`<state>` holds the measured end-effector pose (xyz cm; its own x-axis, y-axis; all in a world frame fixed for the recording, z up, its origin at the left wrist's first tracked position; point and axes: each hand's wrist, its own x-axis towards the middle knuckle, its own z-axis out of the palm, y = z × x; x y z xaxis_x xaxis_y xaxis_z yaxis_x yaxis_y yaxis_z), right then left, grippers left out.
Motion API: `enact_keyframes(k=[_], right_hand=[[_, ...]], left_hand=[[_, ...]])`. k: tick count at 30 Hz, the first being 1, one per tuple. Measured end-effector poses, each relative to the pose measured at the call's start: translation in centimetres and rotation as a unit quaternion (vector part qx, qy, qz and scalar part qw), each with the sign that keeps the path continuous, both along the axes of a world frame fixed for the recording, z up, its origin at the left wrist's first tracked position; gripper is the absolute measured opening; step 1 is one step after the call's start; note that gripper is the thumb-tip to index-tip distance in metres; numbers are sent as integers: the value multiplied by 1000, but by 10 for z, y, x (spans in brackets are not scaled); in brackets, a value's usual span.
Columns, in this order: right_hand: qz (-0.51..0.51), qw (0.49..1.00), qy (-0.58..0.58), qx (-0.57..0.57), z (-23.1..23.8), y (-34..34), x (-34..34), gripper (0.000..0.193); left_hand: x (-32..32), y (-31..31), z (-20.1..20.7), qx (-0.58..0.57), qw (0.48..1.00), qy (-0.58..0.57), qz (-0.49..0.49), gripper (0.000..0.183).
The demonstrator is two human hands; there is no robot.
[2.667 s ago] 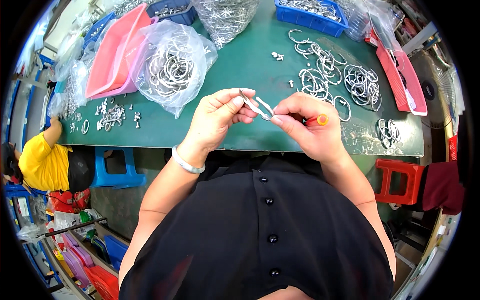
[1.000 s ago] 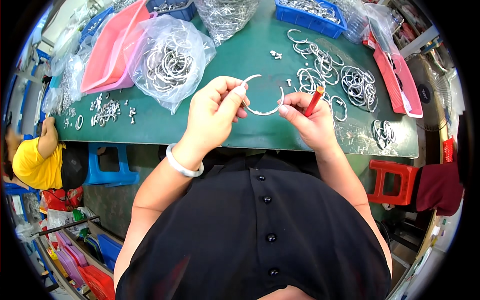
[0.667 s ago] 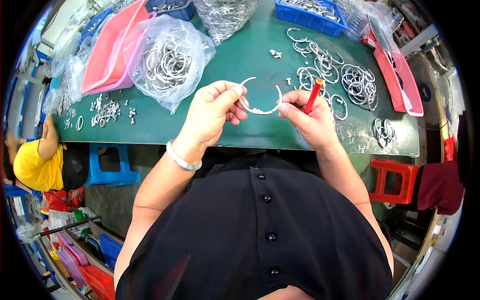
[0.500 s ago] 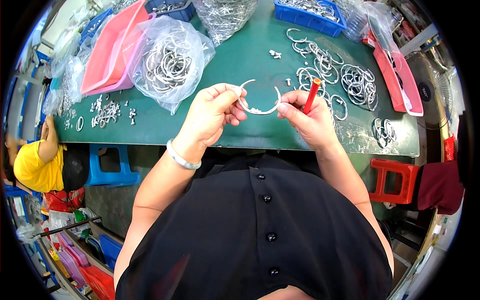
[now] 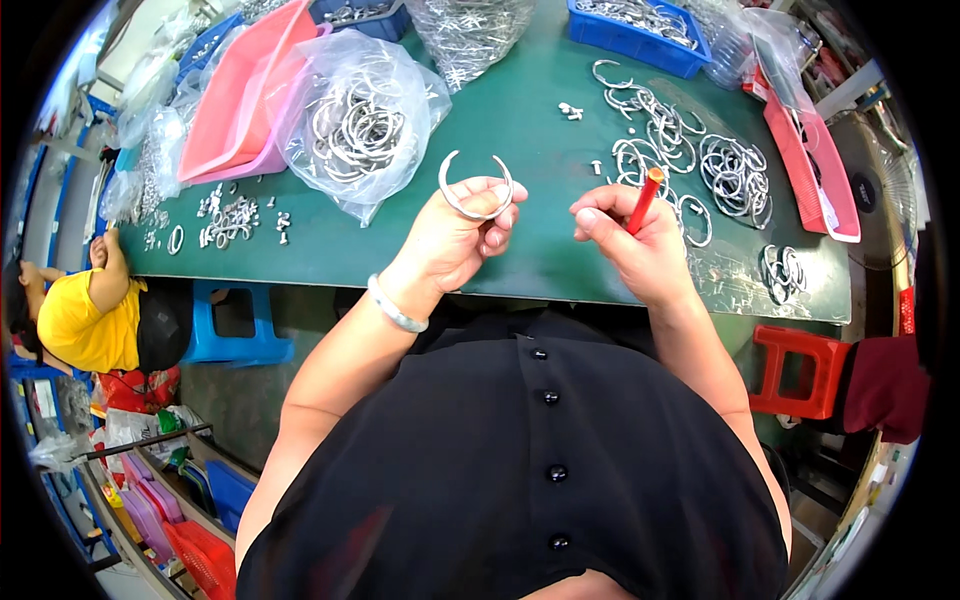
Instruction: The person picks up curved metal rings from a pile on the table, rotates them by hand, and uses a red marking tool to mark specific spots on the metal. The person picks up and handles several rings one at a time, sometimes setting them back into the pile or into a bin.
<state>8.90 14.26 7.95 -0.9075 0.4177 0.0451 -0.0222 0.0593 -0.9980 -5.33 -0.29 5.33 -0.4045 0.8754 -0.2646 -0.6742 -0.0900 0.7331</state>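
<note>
My left hand pinches an open, C-shaped metal ring, its gap facing away from me. A pale bangle sits on that wrist. To the right, clear of the ring, my right hand has a red pen-shaped tool clasped in it, its orange end pointing up and its lower end hidden in the palm. The thumb and forefinger come close together; I cannot make out anything small between them. Beyond that hand lie loose open metal rings in a tangled pile, with another heap of rings beside them.
On the green table stand a clear bag of rings, pink trays and a blue bin of metal parts. Small fittings lie at left. A person in yellow sits left; a red stool stands right.
My right hand has come off the ring and moved slightly right, keeping the red tool. My left hand has turned the ring so its gap faces away. The view has shifted a little.
</note>
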Motion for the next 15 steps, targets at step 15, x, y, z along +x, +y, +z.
enact_keyframes(k=[15], right_hand=[[-52, 998, 36, -19, -3, 23, 21, 8]], left_hand=[[-8, -13, 11, 123, 989, -66, -47, 17]])
